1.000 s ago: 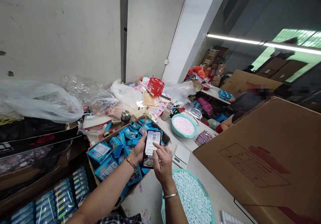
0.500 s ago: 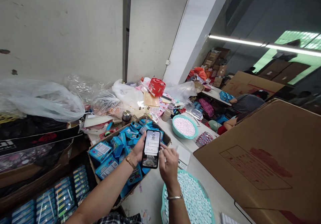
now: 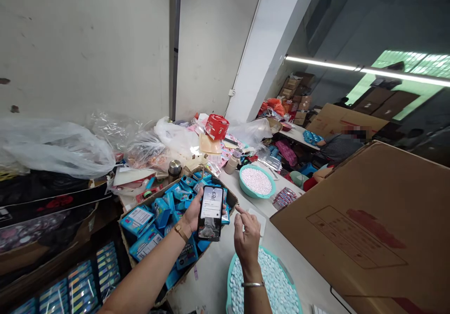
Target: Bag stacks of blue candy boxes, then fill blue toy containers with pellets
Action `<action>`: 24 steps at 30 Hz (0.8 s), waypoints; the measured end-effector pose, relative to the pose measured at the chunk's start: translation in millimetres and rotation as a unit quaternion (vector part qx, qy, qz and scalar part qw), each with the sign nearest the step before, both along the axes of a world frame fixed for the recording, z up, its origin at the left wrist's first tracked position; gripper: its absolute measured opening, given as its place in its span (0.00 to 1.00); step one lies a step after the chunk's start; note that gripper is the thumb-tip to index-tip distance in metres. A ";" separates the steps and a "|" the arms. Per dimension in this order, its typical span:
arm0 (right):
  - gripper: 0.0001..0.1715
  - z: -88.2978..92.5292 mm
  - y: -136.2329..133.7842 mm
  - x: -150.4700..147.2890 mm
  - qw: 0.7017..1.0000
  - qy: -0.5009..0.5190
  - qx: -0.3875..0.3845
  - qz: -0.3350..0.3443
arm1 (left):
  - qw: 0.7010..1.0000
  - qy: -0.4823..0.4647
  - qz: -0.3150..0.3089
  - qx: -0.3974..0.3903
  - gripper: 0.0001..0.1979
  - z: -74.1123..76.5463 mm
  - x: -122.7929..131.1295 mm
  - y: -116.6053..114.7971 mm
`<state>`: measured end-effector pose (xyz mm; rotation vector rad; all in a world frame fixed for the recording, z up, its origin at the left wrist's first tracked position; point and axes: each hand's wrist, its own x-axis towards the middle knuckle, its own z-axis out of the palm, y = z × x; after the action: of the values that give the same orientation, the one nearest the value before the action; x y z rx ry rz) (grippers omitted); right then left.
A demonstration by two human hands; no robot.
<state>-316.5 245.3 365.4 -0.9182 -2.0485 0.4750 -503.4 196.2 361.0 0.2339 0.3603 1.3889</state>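
My left hand [image 3: 193, 213] is wrapped round a black smartphone [image 3: 210, 213], whose lit screen reads 16:59 above several notifications. Just right of the phone, apart from it, is my right hand [image 3: 247, 236] with the index finger stretched out and the others bent. Nothing shows in it. Beneath the phone stands an open cardboard box [image 3: 127, 244] full of blue printed cartons [image 3: 138, 220]. Below my right wrist is a turquoise basin [image 3: 230, 283] of pale blue sweet-like pieces [image 3: 276, 276]. A white scale [image 3: 260, 220], partly hidden, lies behind my right hand.
A smaller turquoise basin [image 3: 243, 190] of pink pieces stands farther back, beside a beige bottle [image 3: 232, 162] and a steel-lidded flask [image 3: 174, 168]. A large cardboard box [image 3: 358, 225] blocks the right side. Plastic bags [image 3: 63, 147] line the wall. Another person [image 3: 342, 147] sits beyond.
My right hand has drawn away from the phone to the right, its index finger now straighter. The notifications on the screen have shifted. My left hand still holds the phone; the view has turned slightly.
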 end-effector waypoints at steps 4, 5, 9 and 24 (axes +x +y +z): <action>0.14 1.7 -1.2 -3.4 1.000 0.007 -0.003 0.020 | 1.000 -0.002 0.007 -0.001 0.40 -4.3 0.3 2.1; 0.15 3.2 -2.2 -4.7 1.000 0.010 -0.002 0.028 | 1.000 -0.003 0.008 -0.001 0.40 -5.9 0.5 2.9; 0.14 10.3 -8.8 -11.2 0.997 0.013 0.002 0.074 | 1.000 -0.011 0.014 -0.006 0.38 -9.6 2.6 6.5; 0.15 12.6 -25.0 -27.8 0.991 -0.005 -0.007 0.131 | 1.000 -0.022 0.006 -0.006 0.37 -11.3 5.6 9.4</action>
<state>-344.4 220.4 377.9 -0.6617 -2.1889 0.6260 -497.8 205.6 349.7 0.1927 0.3340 1.4013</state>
